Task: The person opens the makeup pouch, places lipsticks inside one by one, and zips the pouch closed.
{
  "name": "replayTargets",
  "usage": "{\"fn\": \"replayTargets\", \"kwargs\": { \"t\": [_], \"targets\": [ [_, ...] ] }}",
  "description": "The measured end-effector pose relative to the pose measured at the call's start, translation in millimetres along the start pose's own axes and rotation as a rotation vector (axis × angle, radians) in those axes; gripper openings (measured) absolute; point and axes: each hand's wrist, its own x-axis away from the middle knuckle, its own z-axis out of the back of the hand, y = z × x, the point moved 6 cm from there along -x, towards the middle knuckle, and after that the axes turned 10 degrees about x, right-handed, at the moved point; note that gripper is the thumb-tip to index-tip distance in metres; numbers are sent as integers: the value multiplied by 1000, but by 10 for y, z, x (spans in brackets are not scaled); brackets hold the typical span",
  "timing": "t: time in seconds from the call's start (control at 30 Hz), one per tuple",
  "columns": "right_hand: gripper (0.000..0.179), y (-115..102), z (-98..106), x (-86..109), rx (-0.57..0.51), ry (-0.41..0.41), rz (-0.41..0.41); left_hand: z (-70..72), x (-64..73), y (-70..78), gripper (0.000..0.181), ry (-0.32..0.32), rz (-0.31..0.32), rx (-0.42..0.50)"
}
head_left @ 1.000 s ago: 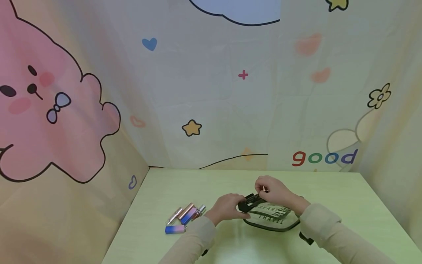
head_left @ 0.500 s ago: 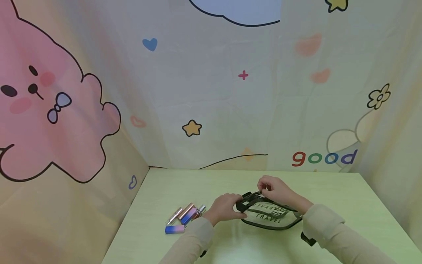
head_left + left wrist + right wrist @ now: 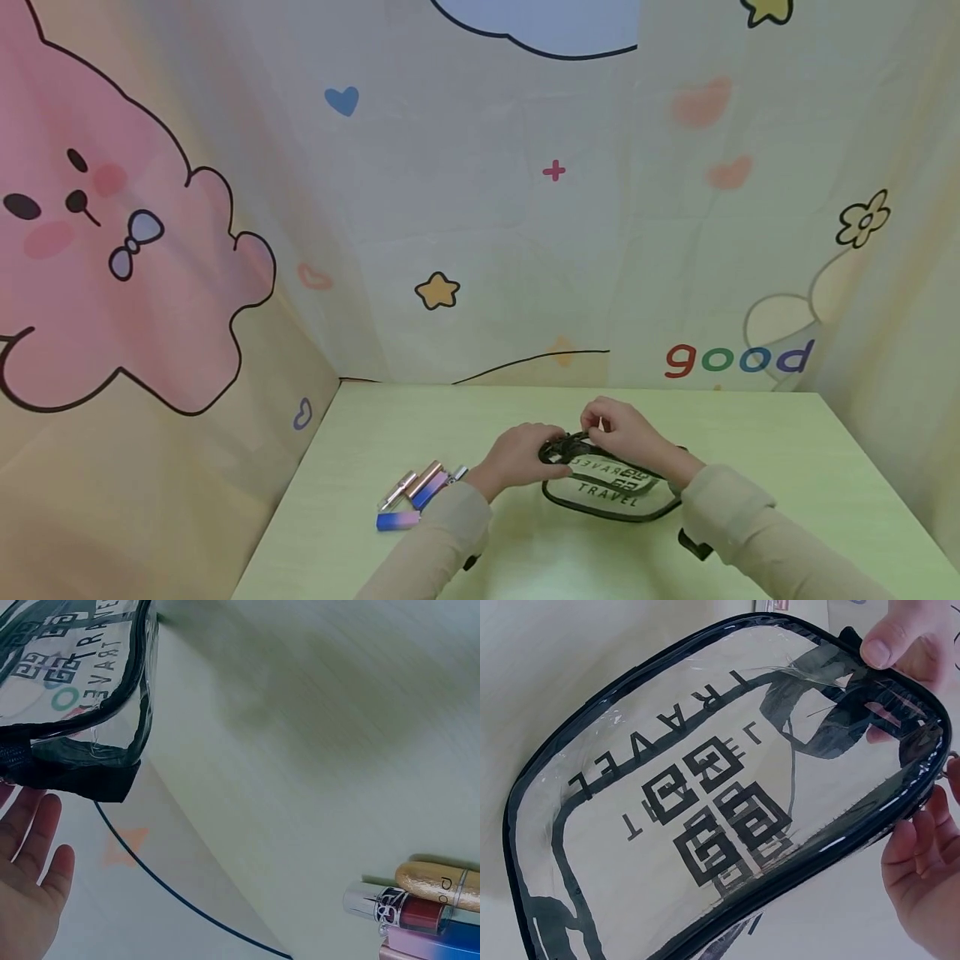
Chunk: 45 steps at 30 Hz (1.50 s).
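Observation:
A clear pouch [image 3: 611,498] with black piping and the word TRAVEL stands near the middle right of the table in the head view. My left hand [image 3: 521,454] grips its left end, thumb on the near side and fingers over the top. At the far top edge, my right hand [image 3: 618,429] has its fingertips pinched together at the zipper pull, which the fingers mostly hide. In the right wrist view the pouch [image 3: 652,742] fills most of the frame, with curled fingers of my right hand [image 3: 926,877] at its edge. Black trim shows through the clear plastic.
Several lipsticks [image 3: 429,483] lie in a group at the table's left, near my left sleeve; one blue-and-pink tube [image 3: 398,521] lies in front of them. The left wrist view shows a clear-capped dark red tube [image 3: 420,913]. A printed curtain [image 3: 495,250] stands behind the table [image 3: 375,575].
My left hand has risen slightly and turned on the pouch's end, whose left corner has shifted. The right hand has moved only a little along the top edge. The lipsticks have stayed in place.

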Motion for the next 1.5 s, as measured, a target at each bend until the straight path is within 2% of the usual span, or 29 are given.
{"fn": "replayTargets", "kwargs": {
  "t": [0.17,0.27,0.47,0.67,0.77,0.9,1.23,1.5],
  "targets": [
    [14,-7,-23,16,66,14,-24,-8,-2,21,45,-5,-13,-21],
    [15,-36,-33,33,131,36,8,-35,2,35,44,-16,-28,-36],
    [16,-94,-66,86,322,122,132,-60,18,35,41,-22,-23,-48],
    [16,-183,-74,148,459,262,314,-61,24,16,40,-21,-27,-49],
    [15,-196,-88,168,477,318,378,-54,27,9,40,-18,-33,-57],
    [15,-181,-118,181,484,349,416,-42,33,0,41,-16,-32,-69],
    [13,-159,-153,203,494,359,469,-37,42,-31,41,-28,-19,-95],
    [16,-142,-174,224,484,357,464,-66,33,-76,38,-51,-9,-115]
  ]
}}
